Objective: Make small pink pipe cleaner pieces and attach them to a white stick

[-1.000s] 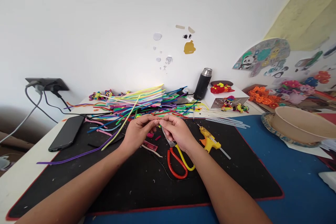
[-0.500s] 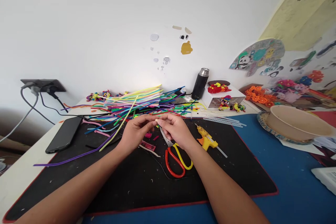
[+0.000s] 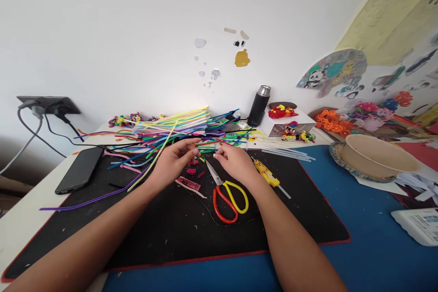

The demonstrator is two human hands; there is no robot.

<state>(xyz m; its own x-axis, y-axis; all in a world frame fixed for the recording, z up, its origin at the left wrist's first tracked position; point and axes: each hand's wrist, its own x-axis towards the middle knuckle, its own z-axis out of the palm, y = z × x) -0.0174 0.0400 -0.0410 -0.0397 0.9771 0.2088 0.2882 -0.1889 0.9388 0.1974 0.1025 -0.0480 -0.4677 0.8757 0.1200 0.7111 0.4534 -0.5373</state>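
Note:
My left hand (image 3: 176, 162) is over the mat beside the pipe cleaners, its thumb and fingers apart and nothing visible between them. Across a narrow gap, my right hand (image 3: 235, 163) is closed in a pinch, with a tiny whitish spot at its fingertips that is too small to name. Scissors (image 3: 226, 198) with one red and one yellow handle lie just below, their blades pointing up between my hands. Close by are a pink scrap (image 3: 190, 171) and a red clip-like piece (image 3: 190, 184). A yellow hot glue gun (image 3: 266, 173) rests beyond my right wrist.
Pipe cleaners (image 3: 178, 125) of many colours are heaped at the back. A phone (image 3: 80, 171) lies left on the black mat (image 3: 164, 237). Right of the pile stand a black flask (image 3: 259, 107) and a white box (image 3: 294, 121). A round bowl (image 3: 379, 157) sits far right.
My hands, which met fingertip to fingertip around a small pale bit, have come apart. More of the scissor blades and handles shows. The view has shifted slightly.

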